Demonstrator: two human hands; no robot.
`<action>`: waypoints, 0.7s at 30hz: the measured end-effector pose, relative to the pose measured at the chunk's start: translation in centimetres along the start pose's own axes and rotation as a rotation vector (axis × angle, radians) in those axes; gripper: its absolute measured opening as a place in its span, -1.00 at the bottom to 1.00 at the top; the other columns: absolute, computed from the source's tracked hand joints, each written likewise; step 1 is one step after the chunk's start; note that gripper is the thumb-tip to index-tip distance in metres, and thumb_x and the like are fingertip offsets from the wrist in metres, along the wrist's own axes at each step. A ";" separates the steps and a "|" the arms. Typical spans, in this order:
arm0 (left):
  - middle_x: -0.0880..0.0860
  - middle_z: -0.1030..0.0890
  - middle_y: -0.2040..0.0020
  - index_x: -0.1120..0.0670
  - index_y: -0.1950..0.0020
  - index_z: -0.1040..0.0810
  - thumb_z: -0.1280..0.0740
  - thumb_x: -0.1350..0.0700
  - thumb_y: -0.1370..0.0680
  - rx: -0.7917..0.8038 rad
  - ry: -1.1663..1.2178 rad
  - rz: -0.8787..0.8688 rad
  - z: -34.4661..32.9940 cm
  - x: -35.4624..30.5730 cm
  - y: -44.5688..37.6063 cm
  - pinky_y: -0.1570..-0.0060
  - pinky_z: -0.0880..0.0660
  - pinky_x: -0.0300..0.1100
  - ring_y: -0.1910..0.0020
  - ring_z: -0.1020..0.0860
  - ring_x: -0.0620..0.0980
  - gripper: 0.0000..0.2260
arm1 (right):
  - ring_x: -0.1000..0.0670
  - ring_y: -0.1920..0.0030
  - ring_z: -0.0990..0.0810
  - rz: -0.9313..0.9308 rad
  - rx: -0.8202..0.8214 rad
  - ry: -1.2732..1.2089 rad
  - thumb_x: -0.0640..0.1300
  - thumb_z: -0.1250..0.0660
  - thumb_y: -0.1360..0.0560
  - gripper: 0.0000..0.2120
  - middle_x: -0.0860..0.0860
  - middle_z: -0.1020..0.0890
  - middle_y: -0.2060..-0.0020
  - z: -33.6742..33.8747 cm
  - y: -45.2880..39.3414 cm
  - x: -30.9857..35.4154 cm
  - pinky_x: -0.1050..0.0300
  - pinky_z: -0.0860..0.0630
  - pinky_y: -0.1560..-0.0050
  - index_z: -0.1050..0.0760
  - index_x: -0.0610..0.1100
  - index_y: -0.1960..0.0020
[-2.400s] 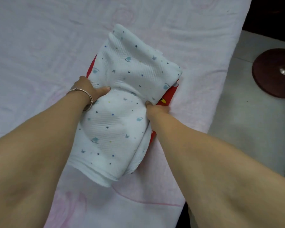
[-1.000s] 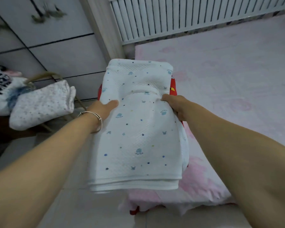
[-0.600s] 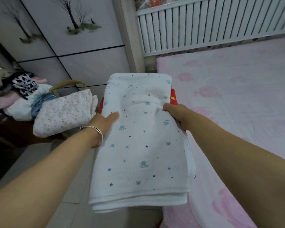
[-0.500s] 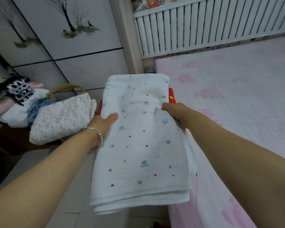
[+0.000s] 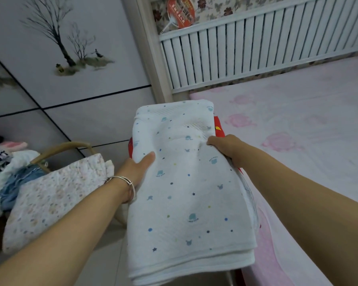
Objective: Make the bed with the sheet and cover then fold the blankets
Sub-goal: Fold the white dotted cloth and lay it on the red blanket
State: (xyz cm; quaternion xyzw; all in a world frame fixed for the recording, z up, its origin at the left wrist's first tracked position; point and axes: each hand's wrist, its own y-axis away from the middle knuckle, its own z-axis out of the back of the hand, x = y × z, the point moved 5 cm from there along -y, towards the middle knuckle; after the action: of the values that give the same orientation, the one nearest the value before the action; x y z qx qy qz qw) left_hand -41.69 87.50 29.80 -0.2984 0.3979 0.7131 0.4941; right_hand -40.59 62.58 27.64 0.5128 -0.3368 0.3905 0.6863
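Folded blankets carried in both hands, beside the made bed.

White dotted blanket (image 5: 186,188) lies on top of a red one (image 5: 218,126), the stack held in the air between the hands: left hand (image 5: 137,168) clamped on its left edge, thumb on top, right hand (image 5: 225,148) clamped on its right edge. Right of the right hand lies the pink sheet (image 5: 308,124); left of the left hand, a floral quilt (image 5: 50,195) on a basket (image 5: 60,148). Keeping the stack level with even pressure should stop the folds slipping.
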 end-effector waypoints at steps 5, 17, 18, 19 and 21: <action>0.13 -0.63 0.04 0.19 -0.10 -0.54 -0.34 -0.12 -0.48 0.100 0.040 -0.030 -0.9 -3.0 -9.6 -0.01 -0.52 -0.09 0.08 -0.60 0.12 -0.60 | -0.15 0.10 -0.58 -0.027 -0.068 -0.008 -0.01 -0.30 -0.46 -0.69 -0.17 -0.58 -0.01 -0.2 -7.7 3.9 0.05 -0.51 0.05 -0.39 -0.21 -0.07; 0.10 -0.57 0.09 0.15 -0.15 -0.47 -0.31 -0.06 -0.53 0.360 0.053 -0.073 -11.2 -13.4 -30.9 0.33 -0.44 -0.23 0.29 -0.53 -0.02 -0.68 | -0.12 0.19 -0.57 -0.138 -0.266 -0.091 -0.03 -0.31 -0.47 -0.71 -0.14 -0.57 0.14 6.3 -26.7 9.1 0.09 -0.50 0.12 -0.38 -0.21 -0.06; 0.08 -0.58 0.12 0.15 -0.14 -0.48 -0.31 -0.06 -0.53 0.384 0.047 -0.071 -12.6 -14.2 -32.6 0.32 -0.45 -0.23 0.27 -0.54 -0.01 -0.68 | -0.10 0.23 -0.56 -0.149 -0.275 -0.095 -0.03 -0.31 -0.47 -0.70 -0.13 -0.57 0.17 7.2 -28.6 9.3 0.10 -0.49 0.13 -0.38 -0.21 -0.07; 0.08 -0.60 0.12 0.15 -0.13 -0.49 -0.31 -0.08 -0.52 0.398 0.035 -0.068 -13.7 -14.9 -33.9 0.29 -0.48 -0.22 0.24 -0.57 0.03 -0.67 | -0.10 0.22 -0.56 -0.160 -0.281 -0.089 -0.02 -0.31 -0.47 -0.69 -0.13 -0.57 0.15 8.0 -30.2 9.5 0.09 -0.48 0.11 -0.38 -0.21 -0.08; 0.12 -0.64 0.02 0.17 -0.15 -0.51 -0.33 -0.12 -0.49 0.402 0.017 -0.053 -16.2 -16.5 -37.7 0.08 -0.56 -0.11 0.09 -0.62 0.10 -0.60 | -0.14 0.13 -0.57 -0.179 -0.296 -0.086 0.00 -0.31 -0.47 -0.67 -0.14 -0.57 0.09 9.9 -34.0 10.5 0.07 -0.49 0.06 -0.37 -0.21 -0.09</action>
State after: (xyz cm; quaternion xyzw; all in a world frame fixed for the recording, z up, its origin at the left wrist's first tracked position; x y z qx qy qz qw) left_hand -0.16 73.20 24.90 -0.2102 0.5286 0.6035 0.5587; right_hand -6.27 49.24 24.15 0.4502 -0.3728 0.2517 0.7714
